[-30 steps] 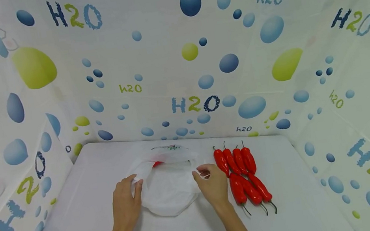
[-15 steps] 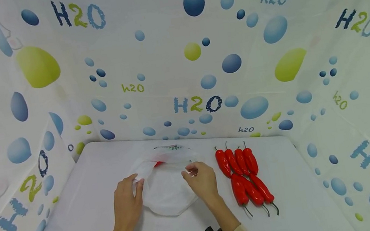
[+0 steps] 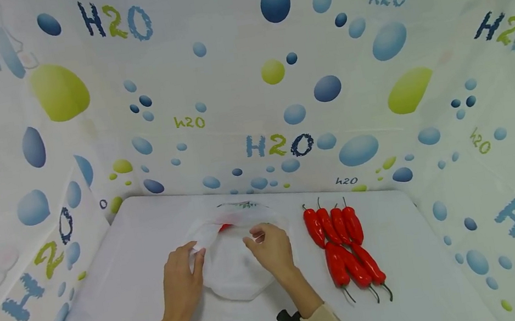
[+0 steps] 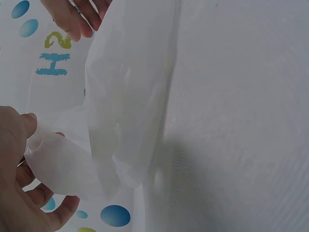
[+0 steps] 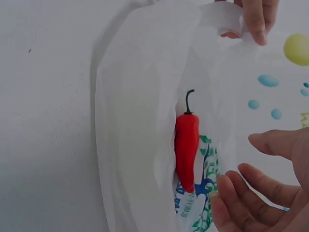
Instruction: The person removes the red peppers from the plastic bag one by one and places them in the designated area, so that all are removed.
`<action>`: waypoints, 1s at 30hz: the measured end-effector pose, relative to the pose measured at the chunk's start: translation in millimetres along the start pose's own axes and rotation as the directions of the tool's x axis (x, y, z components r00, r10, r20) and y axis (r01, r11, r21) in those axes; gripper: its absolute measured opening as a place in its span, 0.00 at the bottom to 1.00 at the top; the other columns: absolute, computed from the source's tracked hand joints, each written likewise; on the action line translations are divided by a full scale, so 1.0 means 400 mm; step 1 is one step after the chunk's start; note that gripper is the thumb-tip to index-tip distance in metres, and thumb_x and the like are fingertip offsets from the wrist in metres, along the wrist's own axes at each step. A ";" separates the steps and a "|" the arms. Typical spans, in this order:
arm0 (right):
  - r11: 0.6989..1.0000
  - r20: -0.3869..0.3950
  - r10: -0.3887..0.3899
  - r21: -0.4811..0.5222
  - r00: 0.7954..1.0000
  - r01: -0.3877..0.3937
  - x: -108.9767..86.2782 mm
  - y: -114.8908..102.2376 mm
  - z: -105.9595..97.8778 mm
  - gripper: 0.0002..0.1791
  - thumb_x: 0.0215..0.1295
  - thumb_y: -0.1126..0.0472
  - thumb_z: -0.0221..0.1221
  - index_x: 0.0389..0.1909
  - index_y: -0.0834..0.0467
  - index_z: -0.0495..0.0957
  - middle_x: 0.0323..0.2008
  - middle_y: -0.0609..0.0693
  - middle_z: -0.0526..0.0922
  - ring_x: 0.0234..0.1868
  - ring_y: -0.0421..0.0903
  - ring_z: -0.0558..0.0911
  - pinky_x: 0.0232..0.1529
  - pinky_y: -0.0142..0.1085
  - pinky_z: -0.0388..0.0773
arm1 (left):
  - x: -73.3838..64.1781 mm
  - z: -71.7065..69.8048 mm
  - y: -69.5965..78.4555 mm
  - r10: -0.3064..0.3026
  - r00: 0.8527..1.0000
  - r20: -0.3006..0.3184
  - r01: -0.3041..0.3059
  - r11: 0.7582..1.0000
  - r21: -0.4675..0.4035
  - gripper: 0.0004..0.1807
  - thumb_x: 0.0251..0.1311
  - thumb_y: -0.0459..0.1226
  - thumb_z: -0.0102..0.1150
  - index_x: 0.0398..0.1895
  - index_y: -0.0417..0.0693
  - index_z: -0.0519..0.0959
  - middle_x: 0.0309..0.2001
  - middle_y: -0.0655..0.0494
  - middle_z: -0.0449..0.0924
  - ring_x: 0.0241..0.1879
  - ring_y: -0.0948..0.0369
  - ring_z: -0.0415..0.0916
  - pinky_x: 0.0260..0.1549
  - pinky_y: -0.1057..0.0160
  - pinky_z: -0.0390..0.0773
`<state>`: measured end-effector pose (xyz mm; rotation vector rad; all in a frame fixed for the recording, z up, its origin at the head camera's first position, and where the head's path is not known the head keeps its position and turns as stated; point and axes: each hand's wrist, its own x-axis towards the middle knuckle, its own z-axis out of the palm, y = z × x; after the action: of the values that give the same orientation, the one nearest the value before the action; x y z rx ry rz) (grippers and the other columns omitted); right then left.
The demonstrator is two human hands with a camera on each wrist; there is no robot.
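A white plastic bag (image 3: pixel 236 283) lies on the table with its mouth held up. My left hand (image 3: pixel 181 283) pinches the left side of its rim between thumb and fingers, as the left wrist view also shows. Above the bag's mouth is my right hand (image 3: pixel 272 250), its thumb and fingers apart and loosely bent, with nothing between them. Inside the bag lies a red chili pepper (image 5: pixel 187 150) with a dark green stem, over a blue and green print; only a bit of red shows in the head view.
Several red chili peppers (image 3: pixel 348 266) lie in two rows on the white table (image 3: pixel 419 269), right of the bag. A printed curtain (image 3: pixel 225 76) with bubbles and "H2O" lettering encloses the back and sides.
My right hand has left the right side of the bag's rim and moved left over the mouth. The left hand keeps its pinch. The head view has shifted slightly.
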<state>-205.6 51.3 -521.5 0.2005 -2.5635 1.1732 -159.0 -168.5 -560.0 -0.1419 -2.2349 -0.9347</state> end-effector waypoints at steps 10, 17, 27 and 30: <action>0.995 0.080 -0.002 -0.100 0.997 0.010 0.024 -0.005 0.042 0.14 0.60 0.52 0.74 0.45 0.53 0.90 0.38 0.48 0.90 0.35 0.43 0.87 0.35 0.39 0.81 | 0.001 -0.006 0.006 0.021 1.000 -0.016 -0.021 1.000 0.003 0.18 0.63 0.32 0.72 0.53 0.34 0.80 0.45 0.40 0.85 0.44 0.42 0.79 0.46 0.41 0.76; 0.990 0.124 0.023 -0.142 0.992 -0.005 0.036 -0.018 0.060 0.17 0.61 0.51 0.73 0.49 0.51 0.89 0.39 0.49 0.90 0.35 0.42 0.86 0.34 0.40 0.81 | 0.000 -0.003 0.006 0.020 1.000 -0.018 -0.020 1.000 0.009 0.18 0.63 0.32 0.72 0.53 0.35 0.80 0.45 0.39 0.84 0.44 0.42 0.79 0.47 0.41 0.76; 0.988 0.191 0.010 -0.154 0.982 0.020 0.051 -0.014 0.105 0.18 0.64 0.52 0.71 0.53 0.51 0.89 0.41 0.53 0.90 0.39 0.49 0.86 0.35 0.43 0.82 | -0.006 0.000 0.015 0.001 1.000 0.003 -0.001 1.000 0.012 0.18 0.64 0.34 0.72 0.53 0.35 0.81 0.45 0.40 0.85 0.45 0.42 0.80 0.47 0.41 0.78; 0.988 0.185 0.005 -0.155 0.983 0.024 0.057 -0.019 0.114 0.19 0.64 0.52 0.70 0.55 0.51 0.88 0.41 0.53 0.90 0.40 0.50 0.86 0.36 0.44 0.82 | -0.004 -0.002 0.014 0.014 1.000 -0.007 -0.014 1.000 0.009 0.18 0.64 0.34 0.72 0.53 0.35 0.81 0.45 0.39 0.85 0.45 0.42 0.80 0.47 0.41 0.78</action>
<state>-235.1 12.1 -536.5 0.2976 -2.7977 0.9850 -155.5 -164.6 -557.4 -0.1499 -2.2282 -0.9169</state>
